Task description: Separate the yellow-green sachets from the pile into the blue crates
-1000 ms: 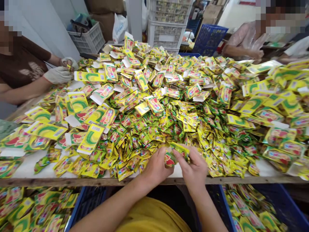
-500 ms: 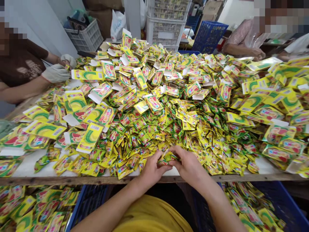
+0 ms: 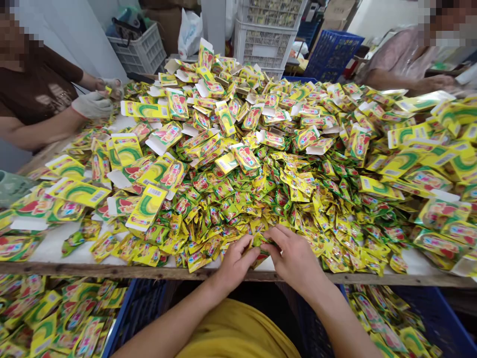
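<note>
At the table's front edge, my left hand (image 3: 235,262) and my right hand (image 3: 292,251) face each other with a small gap between them. Small yellow-green sachets (image 3: 258,240) are between the fingers. My right thumb and fingertips pinch a sachet, while my left thumb and fingers are closed at its other side; the fingers partly hide it. Just beyond lies a heap of loose sachets (image 3: 223,206). Yellow cartons with open white flaps, such as one carton (image 3: 147,206) to the left, lie around and on top of the heap.
Blue crates (image 3: 122,311) holding filled cartons stand below the table's wooden edge (image 3: 179,271), left and right. A gloved co-worker (image 3: 40,94) works at the left, another person (image 3: 395,59) at the far right. Stacked white crates (image 3: 265,42) rise behind.
The view has shifted slightly, moving the scene to the right. My hands have drawn a little apart around the sachets. The left co-worker's gloved hands have moved.
</note>
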A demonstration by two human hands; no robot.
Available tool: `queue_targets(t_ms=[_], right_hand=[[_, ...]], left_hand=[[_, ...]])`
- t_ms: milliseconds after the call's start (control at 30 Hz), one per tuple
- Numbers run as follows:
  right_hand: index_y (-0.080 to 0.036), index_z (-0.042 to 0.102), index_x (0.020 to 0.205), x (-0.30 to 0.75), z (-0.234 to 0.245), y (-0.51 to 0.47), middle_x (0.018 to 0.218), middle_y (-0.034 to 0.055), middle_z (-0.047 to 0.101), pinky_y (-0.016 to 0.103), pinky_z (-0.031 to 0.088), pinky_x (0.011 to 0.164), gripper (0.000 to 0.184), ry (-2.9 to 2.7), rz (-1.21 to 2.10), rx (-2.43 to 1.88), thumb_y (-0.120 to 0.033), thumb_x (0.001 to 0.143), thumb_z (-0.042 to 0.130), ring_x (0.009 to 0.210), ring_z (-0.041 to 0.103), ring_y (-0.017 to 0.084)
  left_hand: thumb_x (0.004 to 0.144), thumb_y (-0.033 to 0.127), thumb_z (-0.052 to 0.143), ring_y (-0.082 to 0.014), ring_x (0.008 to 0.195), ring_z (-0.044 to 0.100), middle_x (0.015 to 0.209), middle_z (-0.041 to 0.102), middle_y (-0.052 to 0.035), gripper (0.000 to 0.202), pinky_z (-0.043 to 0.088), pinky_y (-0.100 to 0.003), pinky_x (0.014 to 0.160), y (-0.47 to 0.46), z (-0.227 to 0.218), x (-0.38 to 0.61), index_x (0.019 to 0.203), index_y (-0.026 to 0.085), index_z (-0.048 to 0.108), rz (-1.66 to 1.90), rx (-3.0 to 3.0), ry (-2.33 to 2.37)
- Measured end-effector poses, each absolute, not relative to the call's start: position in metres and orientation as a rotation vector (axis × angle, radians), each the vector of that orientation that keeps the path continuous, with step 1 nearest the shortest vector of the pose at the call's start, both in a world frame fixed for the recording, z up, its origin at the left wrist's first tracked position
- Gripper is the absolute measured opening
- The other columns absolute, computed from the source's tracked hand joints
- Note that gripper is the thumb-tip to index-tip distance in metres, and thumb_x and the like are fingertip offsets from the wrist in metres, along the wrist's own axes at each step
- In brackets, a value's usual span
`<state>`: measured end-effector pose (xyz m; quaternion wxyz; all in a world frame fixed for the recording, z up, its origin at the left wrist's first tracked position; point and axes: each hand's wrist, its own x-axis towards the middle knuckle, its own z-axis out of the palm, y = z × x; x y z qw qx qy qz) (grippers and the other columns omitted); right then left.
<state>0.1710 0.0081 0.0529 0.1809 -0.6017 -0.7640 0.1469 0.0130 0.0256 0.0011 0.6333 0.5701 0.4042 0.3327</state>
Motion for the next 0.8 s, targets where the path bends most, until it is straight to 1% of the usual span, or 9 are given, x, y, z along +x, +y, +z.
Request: queue_targets(t_ms=[100,167,333,433,500,567,633,700,800], right_hand=[[-0.020,0.061,0.095,0.167,0.051,0.003,0.090,0.0062,0.061,0.030,0.045,0.069,0.013,-2.181,0.434,-1.640,-0.015,0.089,0.051,0.080,0.059,0.020],[-0.021,0.063,0.097,0.168,0.048,0.003,0.091,0.0064,0.062,0.030,0.046,0.072,0.016,-2.119,0.454,-1.604,-0.014,0.090,0.050,0.082,0.059,0.020],[-0.024,0.072,0.085,0.175,0.039,0.005,0.105,0.0086,0.063,0.039,0.046,0.085,0.014,-2.068,0.415,-1.464,-0.022,0.089,0.059,0.101,0.054,0.024],[-0.026,0.074,0.084,0.177,0.034,0.002,0.117,0.0077,0.061,0.047,0.041,0.097,0.016,-2.125,0.613,-1.396,-0.028,0.089,0.059,0.115,0.049,0.027],[-0.026,0.074,0.088,0.178,0.031,-0.003,0.117,0.0079,0.062,0.046,0.042,0.097,0.018,-1.947,0.696,-1.419,-0.031,0.091,0.057,0.113,0.052,0.026],[-0.025,0.073,0.094,0.179,0.026,-0.009,0.108,0.0087,0.065,0.039,0.050,0.085,0.018,-1.583,0.762,-1.506,-0.034,0.089,0.058,0.100,0.059,0.023],[-0.021,0.070,0.094,0.177,0.021,-0.013,0.091,0.0066,0.066,0.030,0.052,0.062,0.021,-1.201,0.935,-1.547,-0.038,0.084,0.063,0.077,0.061,0.018],[-0.019,0.068,0.089,0.173,0.015,-0.015,0.070,0.0006,0.060,0.023,0.044,0.046,0.024,-0.951,1.209,-1.499,-0.041,0.078,0.068,0.055,0.052,0.012],[-0.018,0.065,0.079,0.165,0.011,-0.015,0.053,-0.0072,0.045,0.017,0.029,0.037,0.019,-0.797,1.491,-1.404,-0.036,0.073,0.072,0.040,0.032,0.005]], left_hand=[[0.077,0.014,0.044,-0.0165,0.079,0.049,0.081,0.057,0.0007,0.016,0.039,-0.026,0.074,0.024,0.010,0.019,0.082,0.019,0.057,0.858,1.191,0.996],[0.077,0.013,0.044,-0.0178,0.087,0.051,0.089,0.059,-0.0002,0.021,0.041,-0.027,0.079,0.023,0.012,0.021,0.090,0.019,0.059,0.852,1.158,0.961],[0.080,0.027,0.063,-0.0208,0.098,0.053,0.104,0.062,-0.0037,0.032,0.041,-0.030,0.089,0.025,0.000,0.014,0.110,0.018,0.058,0.700,1.223,0.796],[0.079,0.032,0.068,-0.0211,0.097,0.055,0.104,0.065,-0.0048,0.032,0.041,-0.030,0.089,0.028,-0.008,0.007,0.107,0.018,0.061,0.690,1.257,0.820],[0.078,0.035,0.070,-0.0206,0.096,0.057,0.103,0.066,-0.0044,0.034,0.043,-0.030,0.088,0.029,-0.009,0.003,0.107,0.018,0.062,0.676,1.223,0.788],[0.084,0.040,0.063,-0.0204,0.098,0.058,0.105,0.066,-0.0052,0.034,0.044,-0.030,0.089,0.029,-0.008,-0.001,0.111,0.019,0.062,0.691,1.125,0.758],[0.090,0.043,0.052,-0.0211,0.105,0.058,0.111,0.067,-0.0067,0.035,0.041,-0.033,0.096,0.029,-0.007,-0.004,0.114,0.020,0.064,0.715,1.040,0.748],[0.091,0.039,0.051,-0.0225,0.113,0.056,0.116,0.067,-0.0073,0.033,0.036,-0.036,0.104,0.029,-0.005,-0.005,0.112,0.019,0.068,0.703,1.026,0.747],[0.080,0.025,0.063,-0.0246,0.110,0.059,0.110,0.070,-0.0070,0.026,0.037,-0.038,0.104,0.030,-0.001,-0.002,0.103,0.018,0.073,0.612,0.990,0.754]])
